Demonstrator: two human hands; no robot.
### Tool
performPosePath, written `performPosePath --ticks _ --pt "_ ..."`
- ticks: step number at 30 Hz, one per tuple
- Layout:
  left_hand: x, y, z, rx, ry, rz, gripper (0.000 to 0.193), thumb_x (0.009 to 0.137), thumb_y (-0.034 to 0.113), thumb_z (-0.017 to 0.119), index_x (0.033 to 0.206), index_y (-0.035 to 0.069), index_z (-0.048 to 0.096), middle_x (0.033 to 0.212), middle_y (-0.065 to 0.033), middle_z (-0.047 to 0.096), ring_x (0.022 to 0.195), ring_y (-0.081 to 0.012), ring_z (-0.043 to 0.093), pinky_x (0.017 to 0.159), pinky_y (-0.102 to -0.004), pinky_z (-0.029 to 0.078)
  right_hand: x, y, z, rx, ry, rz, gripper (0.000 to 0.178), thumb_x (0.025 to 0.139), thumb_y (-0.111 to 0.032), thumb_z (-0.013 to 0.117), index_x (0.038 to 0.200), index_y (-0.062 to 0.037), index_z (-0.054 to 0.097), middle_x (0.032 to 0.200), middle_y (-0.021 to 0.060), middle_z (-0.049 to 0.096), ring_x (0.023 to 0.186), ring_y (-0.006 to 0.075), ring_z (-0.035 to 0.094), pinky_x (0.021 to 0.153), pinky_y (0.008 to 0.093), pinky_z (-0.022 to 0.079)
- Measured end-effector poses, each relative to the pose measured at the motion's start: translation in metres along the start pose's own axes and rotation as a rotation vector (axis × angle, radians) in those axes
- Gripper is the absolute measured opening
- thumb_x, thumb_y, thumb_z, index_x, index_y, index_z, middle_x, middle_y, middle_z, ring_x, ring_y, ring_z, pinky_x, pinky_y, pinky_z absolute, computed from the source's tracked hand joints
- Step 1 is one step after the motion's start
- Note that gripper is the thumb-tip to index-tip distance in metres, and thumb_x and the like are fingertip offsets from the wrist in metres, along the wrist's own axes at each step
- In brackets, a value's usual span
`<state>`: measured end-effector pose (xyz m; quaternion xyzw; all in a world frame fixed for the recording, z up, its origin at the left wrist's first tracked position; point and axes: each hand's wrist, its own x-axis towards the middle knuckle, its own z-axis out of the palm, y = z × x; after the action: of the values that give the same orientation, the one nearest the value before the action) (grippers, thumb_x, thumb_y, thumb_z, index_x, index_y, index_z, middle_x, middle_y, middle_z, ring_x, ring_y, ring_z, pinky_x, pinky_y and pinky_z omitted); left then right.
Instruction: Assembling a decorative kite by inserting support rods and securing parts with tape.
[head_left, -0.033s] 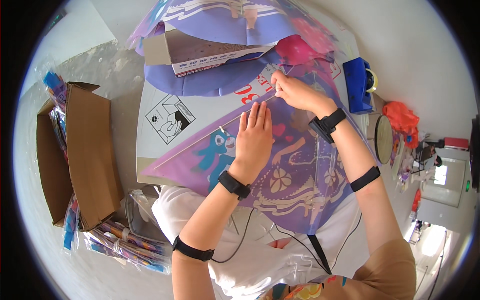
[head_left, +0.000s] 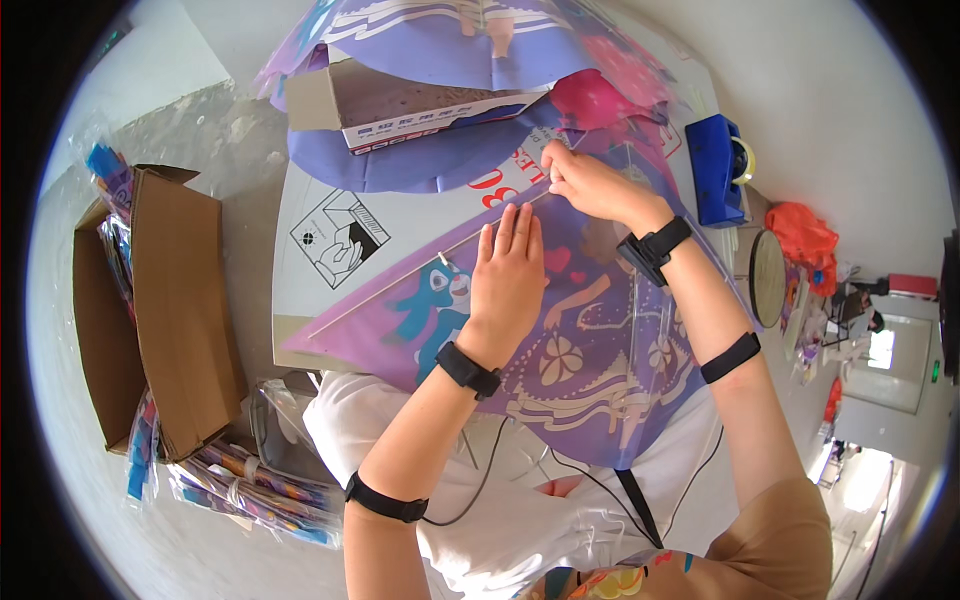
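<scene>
A purple and pink printed film kite (head_left: pixel 565 365) lies across the white printed tabletop (head_left: pixel 300 290) and hangs over its near edge onto my lap. Along its upper left edge runs a thin pale rod (head_left: pixel 375 288), with a small white fitting (head_left: pixel 445 259) on it. My left hand (head_left: pixel 507 285) rests flat on the film, fingers stretched out and tips beside the rod. Farther up the same edge, my right hand (head_left: pixel 598 190) is closed, thumb and fingers pinching the kite's edge at the rod; the exact grip is partly hidden by the fingers.
An open tape-dispenser carton (head_left: pixel 430 122) stands at the back among more printed films (head_left: pixel 400 165). At the right edge sits a blue tape dispenser (head_left: pixel 710 170). On the left, a brown cardboard box (head_left: pixel 185 310) stands near wrapped bundles (head_left: pixel 262 492). Beyond lies an orange-red bag (head_left: pixel 800 240).
</scene>
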<state>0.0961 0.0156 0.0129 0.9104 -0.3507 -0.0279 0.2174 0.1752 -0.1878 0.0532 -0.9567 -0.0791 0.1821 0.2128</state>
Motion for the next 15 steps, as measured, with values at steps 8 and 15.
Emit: performPosePath --ticks 8,15 --pt "0.0027 0.0024 -0.0006 -0.018 0.002 0.006 0.075 0.083 0.025 0.071 0.143 -0.005 0.037 0.153 -0.0178 0.034 0.144 -0.0312 0.028 0.116 -0.0449 0.029 0.0002 -0.0029 -0.0013 -0.081 0.069 0.109 0.035 0.085 -0.013 0.069 0.108 0.0009 0.046 0.089 0.0197 0.065 0.088 0.0348 0.064 0.071 0.0424 0.048" --pt "0.0009 -0.0001 -0.0034 -0.026 -0.015 -0.007 0.075 0.083 0.024 0.071 0.143 -0.005 0.037 0.153 -0.0177 0.034 0.144 -0.0315 0.029 0.115 -0.0448 0.029 0.0024 -0.0072 -0.0059 -0.378 0.439 0.213 0.049 0.073 -0.019 0.081 0.101 0.0051 0.050 0.092 0.0238 0.067 0.090 0.0363 0.066 0.074 0.0411 0.051"
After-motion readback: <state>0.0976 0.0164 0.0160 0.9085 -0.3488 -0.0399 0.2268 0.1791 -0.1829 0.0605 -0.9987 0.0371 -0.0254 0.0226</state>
